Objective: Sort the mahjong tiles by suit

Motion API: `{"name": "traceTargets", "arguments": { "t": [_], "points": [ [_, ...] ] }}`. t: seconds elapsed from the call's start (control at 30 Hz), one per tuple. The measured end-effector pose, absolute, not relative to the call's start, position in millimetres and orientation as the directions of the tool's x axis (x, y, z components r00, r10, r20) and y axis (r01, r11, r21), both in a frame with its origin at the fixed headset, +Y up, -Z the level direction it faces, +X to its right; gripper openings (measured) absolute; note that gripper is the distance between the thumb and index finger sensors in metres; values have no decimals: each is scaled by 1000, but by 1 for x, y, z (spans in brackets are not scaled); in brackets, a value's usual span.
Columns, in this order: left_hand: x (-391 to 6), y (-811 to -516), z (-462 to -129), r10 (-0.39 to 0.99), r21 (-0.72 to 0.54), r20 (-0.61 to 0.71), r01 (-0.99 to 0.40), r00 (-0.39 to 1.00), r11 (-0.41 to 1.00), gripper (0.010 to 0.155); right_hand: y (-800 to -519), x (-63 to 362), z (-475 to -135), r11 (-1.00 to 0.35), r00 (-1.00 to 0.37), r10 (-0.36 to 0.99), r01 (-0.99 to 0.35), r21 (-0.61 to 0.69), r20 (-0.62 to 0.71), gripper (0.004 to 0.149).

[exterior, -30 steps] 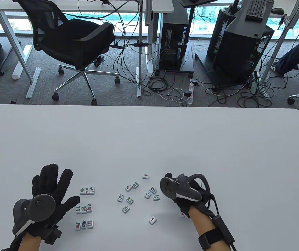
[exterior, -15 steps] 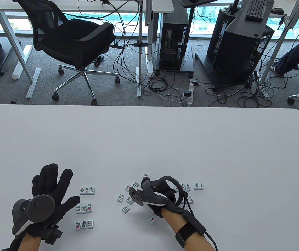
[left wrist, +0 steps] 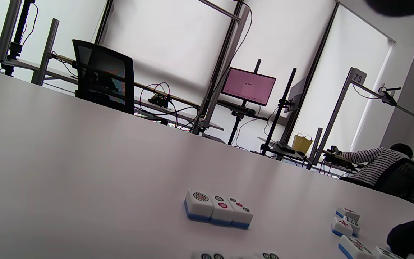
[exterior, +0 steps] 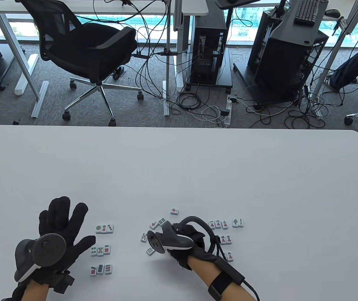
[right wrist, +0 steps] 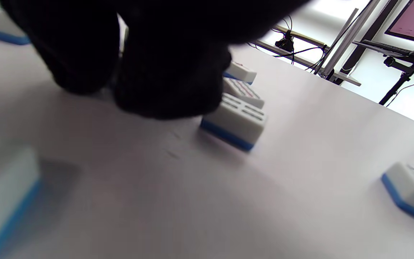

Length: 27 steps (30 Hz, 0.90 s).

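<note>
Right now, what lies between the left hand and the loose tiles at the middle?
Table view: the dot-tile grid beside the left hand, then bare table before the loose tiles.

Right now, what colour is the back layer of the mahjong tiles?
Blue under a white face, clearest on the row of three tiles in the left wrist view.

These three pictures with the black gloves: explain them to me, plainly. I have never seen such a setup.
No machine here: a person in black sensor gloves, a tracker strapped to each hand, sorts mahjong tiles by suit on a white table. The big picture looks down from above; the other two come from cameras on the wrists, low over the table.

The left hand lies flat with fingers spread, holding nothing. Beside it stand three neat rows of circle tiles. The right hand reaches into the loose unsorted tiles in the middle; whether its grip has closed on one is hidden. To its right lie the sorted character tiles.
</note>
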State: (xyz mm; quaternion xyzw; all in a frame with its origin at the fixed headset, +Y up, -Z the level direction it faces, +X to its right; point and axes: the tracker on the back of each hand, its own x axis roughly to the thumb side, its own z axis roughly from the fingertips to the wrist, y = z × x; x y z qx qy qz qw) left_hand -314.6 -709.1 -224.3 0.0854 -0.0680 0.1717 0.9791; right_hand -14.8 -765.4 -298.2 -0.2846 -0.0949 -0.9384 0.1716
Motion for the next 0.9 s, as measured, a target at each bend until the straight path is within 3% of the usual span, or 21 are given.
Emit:
{"name": "traceTargets", "arguments": {
  "t": [0.1,0.4,0.57,0.7,0.9],
  "points": [
    [-314,-709,-225,326,140,163,-349,931,927,86,-767,-19,-301,-914,-817,-230,368,172,528,60],
    [-313,-710,-224,319,134,173,-343,932,930,87,-753,-1,-308,-957,-819,-116,244,157,563,59],
    [-313,-710,-224,326,135,171,-350,930,927,86,-711,46,-317,-987,-831,-150,162,-25,535,59],
    [-313,-710,-224,325,136,167,-348,931,928,87,-688,99,-326,-994,-861,-110,100,-45,497,59],
    [-313,-710,-224,323,135,165,-346,932,929,87,-694,166,-335,-974,-913,-224,220,-51,341,59]
  ]
}}
